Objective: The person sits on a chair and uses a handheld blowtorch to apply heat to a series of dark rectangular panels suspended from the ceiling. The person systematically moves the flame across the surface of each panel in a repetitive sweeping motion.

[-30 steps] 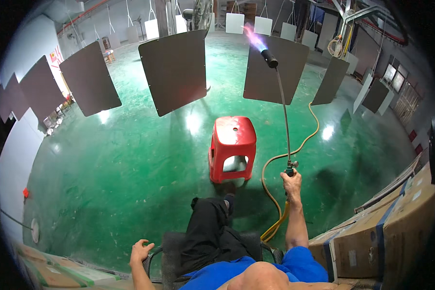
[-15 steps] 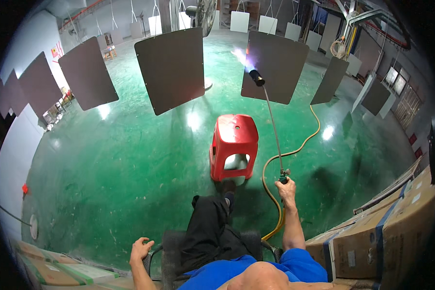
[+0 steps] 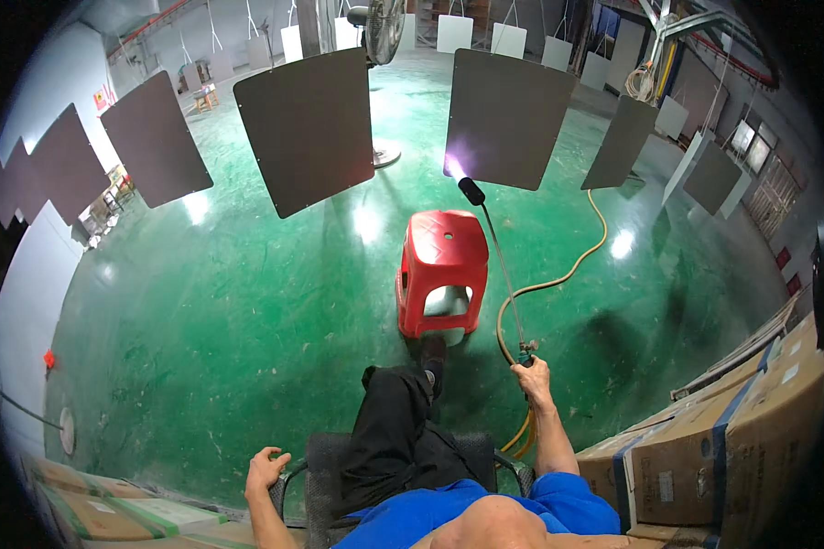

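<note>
The torch (image 3: 471, 191) has swung lower and leftward, its flame (image 3: 455, 166) by the panel (image 3: 508, 119). In the head view, the right hand (image 3: 535, 381) clamps fingers around its rear; the left hand (image 3: 265, 470) has thumb and fingers apart.

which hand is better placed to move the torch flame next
Probably the right hand: it grips the torch, whose flame points toward a dark hanging panel. The left hand is beside the left armrest, well away from the torch.
</note>
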`<state>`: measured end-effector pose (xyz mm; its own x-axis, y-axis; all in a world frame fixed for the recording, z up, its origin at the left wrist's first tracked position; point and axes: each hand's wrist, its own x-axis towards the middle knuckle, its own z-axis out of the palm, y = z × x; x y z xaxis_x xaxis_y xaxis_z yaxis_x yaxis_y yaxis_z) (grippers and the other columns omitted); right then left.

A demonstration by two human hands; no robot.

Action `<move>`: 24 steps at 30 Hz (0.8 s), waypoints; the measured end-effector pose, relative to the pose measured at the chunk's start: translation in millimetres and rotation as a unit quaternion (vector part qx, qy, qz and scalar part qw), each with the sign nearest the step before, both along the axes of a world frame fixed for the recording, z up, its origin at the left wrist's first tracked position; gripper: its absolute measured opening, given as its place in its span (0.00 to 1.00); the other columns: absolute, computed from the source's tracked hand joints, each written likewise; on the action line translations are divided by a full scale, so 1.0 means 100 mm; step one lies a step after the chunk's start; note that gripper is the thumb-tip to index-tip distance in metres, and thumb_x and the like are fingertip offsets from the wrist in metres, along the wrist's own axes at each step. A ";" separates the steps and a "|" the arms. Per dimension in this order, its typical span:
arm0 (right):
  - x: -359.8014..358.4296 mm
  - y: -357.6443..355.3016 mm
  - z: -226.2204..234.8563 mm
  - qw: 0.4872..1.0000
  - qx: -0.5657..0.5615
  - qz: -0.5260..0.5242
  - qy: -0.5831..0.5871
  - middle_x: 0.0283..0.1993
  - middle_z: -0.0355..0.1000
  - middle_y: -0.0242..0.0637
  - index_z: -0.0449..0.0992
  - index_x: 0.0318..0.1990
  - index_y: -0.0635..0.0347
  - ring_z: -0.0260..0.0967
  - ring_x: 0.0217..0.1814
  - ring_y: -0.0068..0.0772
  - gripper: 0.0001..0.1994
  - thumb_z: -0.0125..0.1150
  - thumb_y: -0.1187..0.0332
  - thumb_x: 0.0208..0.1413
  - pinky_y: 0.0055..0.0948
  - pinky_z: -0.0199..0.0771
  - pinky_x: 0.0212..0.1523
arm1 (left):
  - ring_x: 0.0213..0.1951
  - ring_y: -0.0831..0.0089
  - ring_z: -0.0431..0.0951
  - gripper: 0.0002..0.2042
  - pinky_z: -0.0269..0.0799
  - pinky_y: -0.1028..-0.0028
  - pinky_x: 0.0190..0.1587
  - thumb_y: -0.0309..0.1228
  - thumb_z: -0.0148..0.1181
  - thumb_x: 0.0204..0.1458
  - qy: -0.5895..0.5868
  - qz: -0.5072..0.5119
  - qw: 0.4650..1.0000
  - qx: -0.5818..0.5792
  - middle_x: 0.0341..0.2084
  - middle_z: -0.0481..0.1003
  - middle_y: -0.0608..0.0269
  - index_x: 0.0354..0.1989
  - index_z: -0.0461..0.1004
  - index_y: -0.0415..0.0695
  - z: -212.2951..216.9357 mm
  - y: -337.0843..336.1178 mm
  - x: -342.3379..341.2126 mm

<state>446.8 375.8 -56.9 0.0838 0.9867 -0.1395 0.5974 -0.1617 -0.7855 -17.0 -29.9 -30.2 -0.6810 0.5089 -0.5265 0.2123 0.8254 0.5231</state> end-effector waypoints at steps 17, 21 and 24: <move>0.46 -0.20 -0.47 0.997 0.034 -0.067 0.009 0.16 0.67 0.30 0.74 0.23 0.62 0.64 0.15 0.24 0.10 0.68 0.67 0.41 0.29 0.63 0.17 | 0.31 0.73 0.79 0.25 0.74 0.71 0.37 0.40 0.68 0.46 0.004 0.001 1.000 0.016 0.27 0.80 0.58 0.50 0.75 0.37 -0.13 -0.06 -0.07; 0.60 -0.20 -0.54 0.996 0.006 -0.084 -0.037 0.15 0.67 0.29 0.74 0.23 0.61 0.64 0.14 0.24 0.09 0.67 0.68 0.40 0.28 0.62 0.16 | 0.32 0.72 0.80 0.25 0.74 0.70 0.38 0.40 0.67 0.46 0.008 -0.009 1.000 0.007 0.28 0.81 0.57 0.50 0.75 0.38 -0.04 -0.03 -0.04; 0.64 -0.18 -0.60 0.995 0.030 -0.094 -0.006 0.15 0.66 0.28 0.74 0.23 0.60 0.62 0.13 0.23 0.07 0.67 0.69 0.41 0.27 0.60 0.14 | 0.34 0.70 0.81 0.25 0.75 0.68 0.40 0.41 0.67 0.46 0.008 -0.011 1.000 -0.001 0.31 0.81 0.55 0.51 0.75 0.38 -0.05 -0.03 -0.06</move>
